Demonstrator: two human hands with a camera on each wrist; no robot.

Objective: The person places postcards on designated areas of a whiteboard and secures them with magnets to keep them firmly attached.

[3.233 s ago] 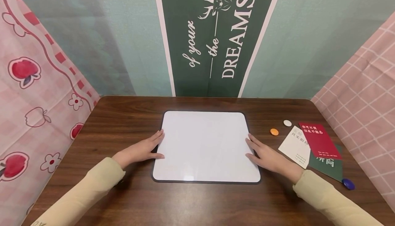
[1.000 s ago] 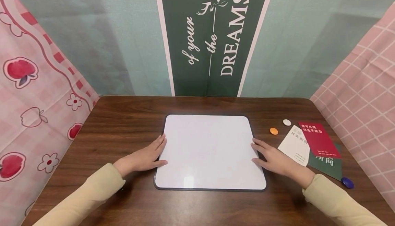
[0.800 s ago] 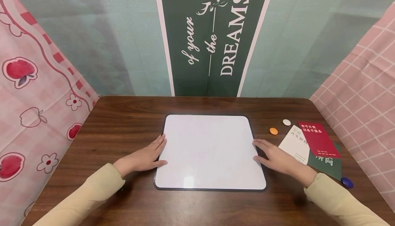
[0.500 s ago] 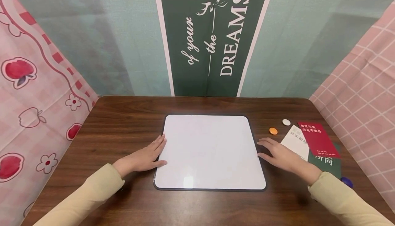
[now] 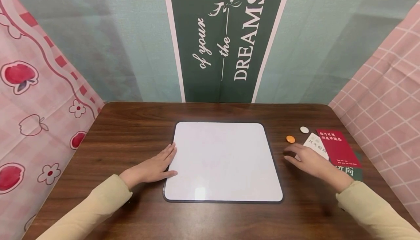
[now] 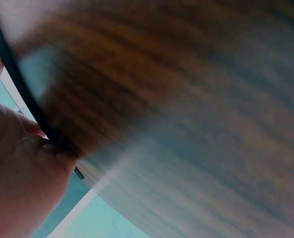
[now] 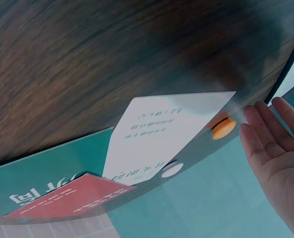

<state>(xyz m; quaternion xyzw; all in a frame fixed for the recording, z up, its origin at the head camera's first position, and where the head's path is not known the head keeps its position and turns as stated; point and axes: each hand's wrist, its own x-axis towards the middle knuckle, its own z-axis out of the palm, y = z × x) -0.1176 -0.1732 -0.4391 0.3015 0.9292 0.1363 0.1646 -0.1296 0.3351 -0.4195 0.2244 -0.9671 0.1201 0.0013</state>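
A whiteboard (image 5: pixel 223 160) with a thin dark frame lies flat on the table. My left hand (image 5: pixel 154 168) rests on its left edge, fingers extended and thumb apart; the left wrist view shows that hand (image 6: pixel 28 168) at the dark rim. Off the board's right side, my right hand (image 5: pixel 308 161) is over the table with nothing in it, its fingers loosely bent. Beneath and beside it lies a white card (image 5: pixel 316 143), partly covered by the hand. A round orange button-like disc (image 5: pixel 290 139) sits just beyond the fingertips. In the right wrist view the fingers (image 7: pixel 265 134) are apart from everything.
A red card (image 5: pixel 338 147) overlaps the white card and a green card (image 5: pixel 357 173), which my forearm partly hides. Farther back is a white disc (image 5: pixel 304 130). The brown wooden table (image 5: pixel 137 123) meets patterned cloths on three sides.
My right hand has left the whiteboard's right edge and moved right toward the cards. Earlier the board slid slightly toward me; my left hand stays on it. A blue disc is now hidden behind my right arm.
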